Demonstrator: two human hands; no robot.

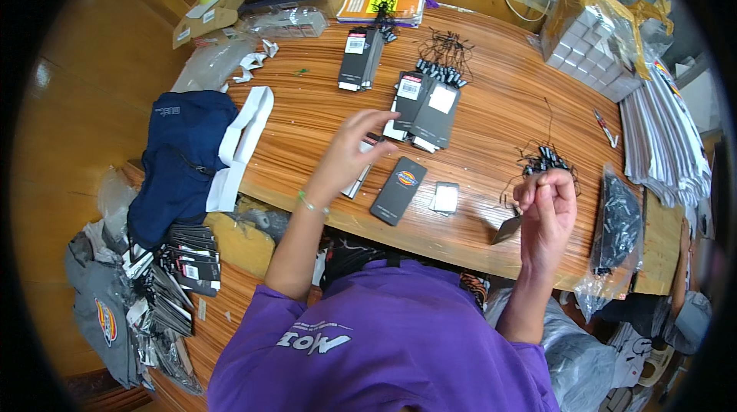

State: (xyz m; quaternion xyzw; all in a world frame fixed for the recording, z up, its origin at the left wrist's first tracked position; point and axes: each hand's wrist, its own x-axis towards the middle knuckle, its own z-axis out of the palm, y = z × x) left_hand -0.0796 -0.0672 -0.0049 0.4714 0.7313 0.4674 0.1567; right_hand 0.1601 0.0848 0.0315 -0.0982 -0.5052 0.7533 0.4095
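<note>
A black hang tag (508, 229) is dangled by its string, pinched in the right hand (546, 208) at the table edge (461, 247); left hand (349, 152), fingers spread, is hovered over loose tags (398, 189). The string could be tangled.

Your left hand (349, 152) hovered open above a dark hang tag (398, 190) on the wooden table (491, 105); your right hand (546, 201) pinched a black tag string (508, 229), with loose strings (542, 158) just behind.
</note>
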